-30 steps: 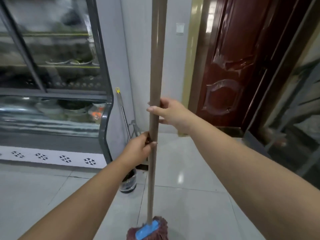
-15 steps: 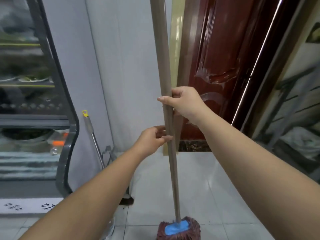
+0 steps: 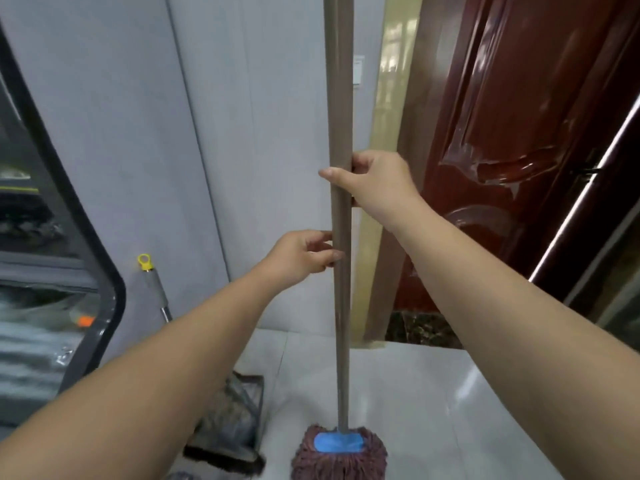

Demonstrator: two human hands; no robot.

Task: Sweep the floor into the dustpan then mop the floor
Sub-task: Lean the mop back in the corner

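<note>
Head view: brown-handled mop [image 3: 339, 306] upright, maroon fringe, blue plate

A mop [image 3: 341, 306] stands nearly upright, its long grey-brown pole rising out of frame; its reddish-brown string head with a blue clamp rests on the glossy white tiled floor [image 3: 433, 410]. Just left, a dustpan [image 3: 239, 415] and dark broom bristles [image 3: 225, 460] sit on the floor

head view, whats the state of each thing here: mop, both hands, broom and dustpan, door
mop: upright, head on the floor tiles
right hand: grips the mop handle, higher up
left hand: holds the handle lower down, fingers curled on it
broom: leaning at the wall, not held
dustpan: standing on the floor by the broom
door: cannot tell if open or closed
</note>
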